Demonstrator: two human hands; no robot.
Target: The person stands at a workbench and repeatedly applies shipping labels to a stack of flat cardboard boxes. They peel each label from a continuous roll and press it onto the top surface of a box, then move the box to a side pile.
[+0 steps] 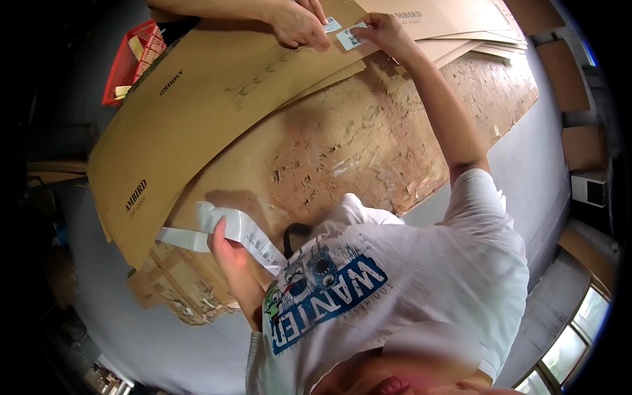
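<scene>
Near the left side of my shirt, my left hand (230,253) is closed on a roll of white labels (234,224). A printed strip trails from the roll towards my chest, and another white end sticks out to the left. My right arm stretches to the far side, where my right hand (388,34) pinches a small white printed label (351,37) at its corner. That label is over the top sheet of a stack of flat brown cardboard (197,112). I cannot tell whether it touches the cardboard.
Another person's hand (299,25) reaches in at the top, beside a second white label (331,25) on the cardboard. The stack lies on a worn, torn board surface (368,138). A red plastic basket (125,62) stands at the far left. Brown boxes (563,76) line the right side.
</scene>
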